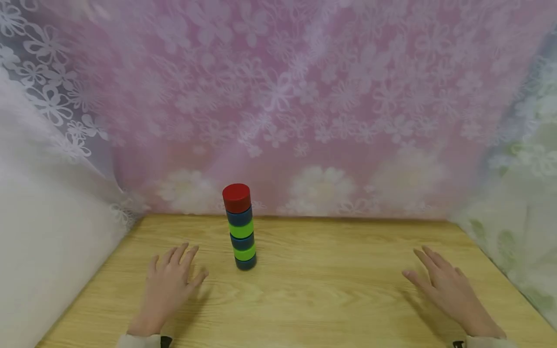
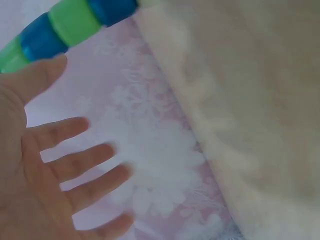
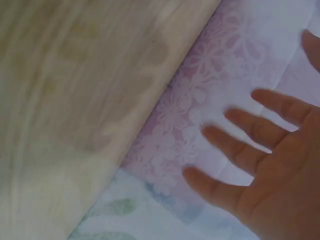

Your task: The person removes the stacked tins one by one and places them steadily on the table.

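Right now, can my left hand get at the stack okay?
Probably yes. Your left hand holds nothing, its fingers are spread, and the stack stands close by on its thumb side, with only bare table showing between them.

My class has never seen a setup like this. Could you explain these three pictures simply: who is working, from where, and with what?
There is no machine: a person uses a bare left hand and right hand. The wide picture comes from a camera worn on the head. The two closer pictures come from cameras on the wrists, each showing its own hand. On the table stands a block tower: red at the top, then blue and green by turns, ending in blue. It is nearer the left hand. Neither hand holds anything.
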Action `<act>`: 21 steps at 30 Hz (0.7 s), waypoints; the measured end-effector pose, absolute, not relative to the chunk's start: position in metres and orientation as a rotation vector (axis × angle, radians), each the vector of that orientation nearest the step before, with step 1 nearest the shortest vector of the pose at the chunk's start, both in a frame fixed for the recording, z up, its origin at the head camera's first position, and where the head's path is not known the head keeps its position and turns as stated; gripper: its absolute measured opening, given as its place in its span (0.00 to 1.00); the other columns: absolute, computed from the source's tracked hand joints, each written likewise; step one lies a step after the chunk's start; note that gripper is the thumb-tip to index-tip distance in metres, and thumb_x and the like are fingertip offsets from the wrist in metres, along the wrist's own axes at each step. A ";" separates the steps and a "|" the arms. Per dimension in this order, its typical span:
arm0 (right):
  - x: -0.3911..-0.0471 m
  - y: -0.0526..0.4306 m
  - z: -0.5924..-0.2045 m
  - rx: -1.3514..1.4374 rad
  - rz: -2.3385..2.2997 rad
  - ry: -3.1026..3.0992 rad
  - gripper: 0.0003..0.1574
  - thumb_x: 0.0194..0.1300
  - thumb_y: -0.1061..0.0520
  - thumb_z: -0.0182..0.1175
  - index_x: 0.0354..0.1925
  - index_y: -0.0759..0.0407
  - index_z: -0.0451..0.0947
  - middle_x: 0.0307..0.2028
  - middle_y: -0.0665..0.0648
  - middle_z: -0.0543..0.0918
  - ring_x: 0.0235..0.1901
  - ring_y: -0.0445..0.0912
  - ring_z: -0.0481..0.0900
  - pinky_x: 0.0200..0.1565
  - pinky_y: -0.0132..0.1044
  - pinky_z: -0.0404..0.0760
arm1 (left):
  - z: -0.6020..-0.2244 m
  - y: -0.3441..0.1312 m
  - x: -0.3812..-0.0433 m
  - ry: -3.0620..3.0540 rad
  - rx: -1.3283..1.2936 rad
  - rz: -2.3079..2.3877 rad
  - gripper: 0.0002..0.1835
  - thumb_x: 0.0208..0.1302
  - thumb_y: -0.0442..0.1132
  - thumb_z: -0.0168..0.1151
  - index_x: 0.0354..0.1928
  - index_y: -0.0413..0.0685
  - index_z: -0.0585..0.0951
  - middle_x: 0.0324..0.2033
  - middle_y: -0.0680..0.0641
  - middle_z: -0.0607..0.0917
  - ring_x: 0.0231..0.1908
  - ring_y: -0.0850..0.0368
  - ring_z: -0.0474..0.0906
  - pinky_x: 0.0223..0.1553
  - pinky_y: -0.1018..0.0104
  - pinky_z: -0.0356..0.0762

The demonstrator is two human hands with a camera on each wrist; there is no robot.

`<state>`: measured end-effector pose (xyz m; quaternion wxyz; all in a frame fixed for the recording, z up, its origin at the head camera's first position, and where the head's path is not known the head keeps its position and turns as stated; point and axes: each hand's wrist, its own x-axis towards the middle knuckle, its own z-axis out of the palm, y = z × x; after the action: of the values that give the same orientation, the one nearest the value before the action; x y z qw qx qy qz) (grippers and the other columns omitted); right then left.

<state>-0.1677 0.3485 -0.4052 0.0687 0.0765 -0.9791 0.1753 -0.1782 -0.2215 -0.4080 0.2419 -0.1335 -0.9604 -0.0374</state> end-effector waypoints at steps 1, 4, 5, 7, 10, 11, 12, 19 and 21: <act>-0.171 0.345 -0.403 0.245 0.550 -2.934 0.44 0.77 0.41 0.54 0.71 0.76 0.62 0.61 0.80 0.72 0.57 0.72 0.74 0.54 0.75 0.66 | -0.404 -0.222 -0.178 -2.619 -0.361 -0.122 0.32 0.61 0.55 0.72 0.60 0.41 0.81 0.55 0.36 0.83 0.51 0.35 0.81 0.49 0.34 0.77; -0.178 0.339 -0.398 0.292 0.560 -2.882 0.35 0.73 0.47 0.63 0.61 0.76 0.73 0.45 0.75 0.83 0.36 0.60 0.84 0.37 0.60 0.81 | -0.395 -0.219 -0.181 -2.580 -0.368 -0.236 0.24 0.62 0.49 0.74 0.53 0.39 0.85 0.44 0.37 0.87 0.35 0.40 0.85 0.31 0.46 0.83; -0.179 0.338 -0.397 0.297 0.581 -2.864 0.33 0.72 0.49 0.64 0.60 0.76 0.74 0.43 0.73 0.84 0.34 0.57 0.85 0.36 0.58 0.82 | -0.392 -0.216 -0.181 -2.584 -0.359 -0.281 0.22 0.63 0.48 0.73 0.52 0.39 0.86 0.43 0.37 0.87 0.33 0.42 0.85 0.28 0.49 0.83; -0.180 0.334 -0.396 0.309 0.621 -2.815 0.30 0.71 0.52 0.66 0.58 0.76 0.76 0.48 0.75 0.83 0.37 0.61 0.85 0.36 0.58 0.82 | -0.387 -0.212 -0.181 -2.583 -0.340 -0.353 0.20 0.64 0.47 0.72 0.51 0.39 0.86 0.43 0.38 0.88 0.28 0.46 0.84 0.24 0.55 0.80; -0.181 0.329 -0.395 0.314 0.679 -2.761 0.27 0.69 0.55 0.67 0.56 0.74 0.77 0.49 0.74 0.83 0.41 0.63 0.85 0.37 0.58 0.83 | -0.382 -0.206 -0.182 -2.579 -0.320 -0.443 0.20 0.66 0.47 0.71 0.52 0.40 0.86 0.42 0.40 0.88 0.23 0.54 0.80 0.22 0.59 0.77; -0.181 0.327 -0.395 0.314 0.694 -2.745 0.26 0.69 0.56 0.67 0.56 0.74 0.77 0.49 0.74 0.83 0.41 0.63 0.85 0.38 0.59 0.83 | -0.380 -0.204 -0.183 -2.576 -0.314 -0.474 0.20 0.66 0.47 0.71 0.52 0.40 0.86 0.42 0.40 0.88 0.22 0.55 0.79 0.22 0.60 0.76; -0.182 0.325 -0.395 0.313 0.695 -2.726 0.25 0.68 0.57 0.68 0.55 0.74 0.77 0.48 0.73 0.83 0.40 0.63 0.85 0.38 0.58 0.83 | -0.379 -0.203 -0.183 -2.577 -0.304 -0.502 0.20 0.66 0.47 0.70 0.52 0.41 0.86 0.42 0.41 0.88 0.22 0.56 0.79 0.22 0.60 0.76; -0.184 0.309 -0.392 0.325 0.752 -2.623 0.26 0.66 0.59 0.70 0.56 0.73 0.76 0.47 0.72 0.84 0.41 0.63 0.84 0.40 0.59 0.82 | -0.376 -0.197 -0.187 -2.576 -0.254 -0.615 0.20 0.68 0.49 0.69 0.54 0.43 0.85 0.45 0.42 0.88 0.36 0.48 0.85 0.29 0.54 0.81; -0.185 0.305 -0.389 0.328 0.773 -2.598 0.26 0.66 0.61 0.70 0.56 0.74 0.76 0.47 0.72 0.84 0.42 0.64 0.84 0.41 0.60 0.82 | -0.375 -0.196 -0.188 -2.575 -0.256 -0.631 0.20 0.68 0.49 0.68 0.55 0.43 0.85 0.45 0.42 0.87 0.38 0.47 0.85 0.31 0.52 0.82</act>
<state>-0.1845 0.3052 -0.3893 0.2042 0.1176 -0.9315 0.2770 -0.1878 -0.1960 -0.3751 0.2370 -0.0933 -0.9393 -0.2301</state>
